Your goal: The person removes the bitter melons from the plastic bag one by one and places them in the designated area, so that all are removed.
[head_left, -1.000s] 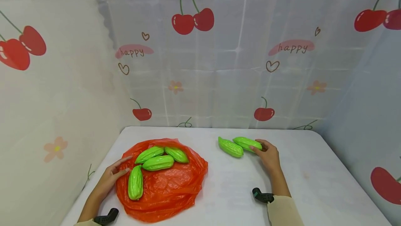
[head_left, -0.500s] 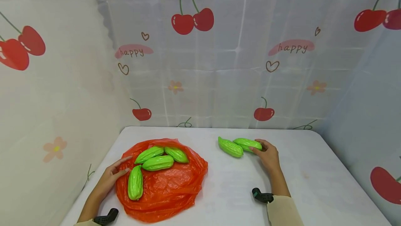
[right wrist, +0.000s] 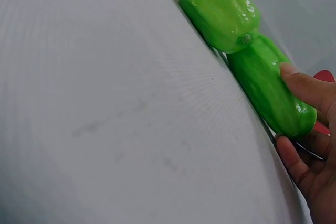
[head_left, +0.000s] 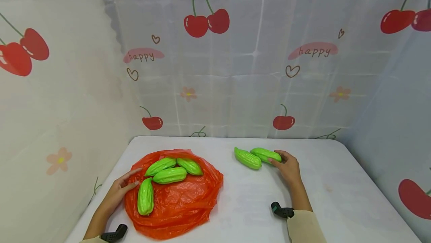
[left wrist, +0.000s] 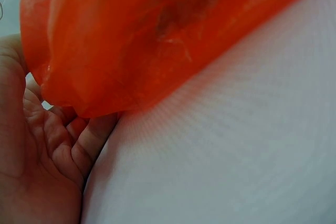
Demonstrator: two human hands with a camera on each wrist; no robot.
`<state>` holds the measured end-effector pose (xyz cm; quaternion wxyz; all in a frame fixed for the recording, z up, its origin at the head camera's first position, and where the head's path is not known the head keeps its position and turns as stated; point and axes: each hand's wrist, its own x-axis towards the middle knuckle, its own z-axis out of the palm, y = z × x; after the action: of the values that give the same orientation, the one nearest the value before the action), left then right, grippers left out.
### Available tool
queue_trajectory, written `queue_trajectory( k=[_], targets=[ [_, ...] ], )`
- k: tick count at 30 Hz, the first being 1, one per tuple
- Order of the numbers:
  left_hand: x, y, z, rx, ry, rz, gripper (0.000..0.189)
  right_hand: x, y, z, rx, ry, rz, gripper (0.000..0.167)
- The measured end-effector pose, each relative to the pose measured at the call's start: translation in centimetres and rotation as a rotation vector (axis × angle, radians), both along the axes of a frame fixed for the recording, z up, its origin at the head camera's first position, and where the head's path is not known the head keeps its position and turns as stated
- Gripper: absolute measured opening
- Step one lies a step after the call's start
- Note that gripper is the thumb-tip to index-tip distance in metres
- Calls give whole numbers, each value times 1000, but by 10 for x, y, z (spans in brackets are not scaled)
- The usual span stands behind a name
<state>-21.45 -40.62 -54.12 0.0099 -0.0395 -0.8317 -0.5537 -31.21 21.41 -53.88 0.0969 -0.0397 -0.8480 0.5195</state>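
My right hand [head_left: 287, 166] grips the near end of a glossy light-green bitter melon [head_left: 264, 154], thumb on top and fingers round the end. In the right wrist view the held bitter melon [right wrist: 268, 85] lies low along the white table, and another bitter melon [right wrist: 220, 11] overlaps its far end. My left hand [head_left: 118, 188] holds the left edge of a crumpled red plastic bag [head_left: 182, 205]. Seen from the left wrist, the bag [left wrist: 115, 51] hangs between thumb and fingers, hiding the fingertips.
Several bitter melons lie on the bag, one upright near its left side [head_left: 146, 197] and the others towards its back. A second bitter melon [head_left: 248, 158] lies left of the held one. A cherry-print curtain [head_left: 235, 85] stands behind the white table [head_left: 249, 205].
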Motion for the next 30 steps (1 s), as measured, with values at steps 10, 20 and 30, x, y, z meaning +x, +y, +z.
queue_trajectory(
  k=[10,20,30],
  targets=[
    [-1,-1,-1,-8,7,5,52,0,0,0,10,9,5,59],
    [0,-3,-3,10,-4,6,53,0,-3,10,31,-8,-1,56],
    [-1,-2,-2,-19,4,12,52,4,1,25,133,16,-17,51]
  ],
)
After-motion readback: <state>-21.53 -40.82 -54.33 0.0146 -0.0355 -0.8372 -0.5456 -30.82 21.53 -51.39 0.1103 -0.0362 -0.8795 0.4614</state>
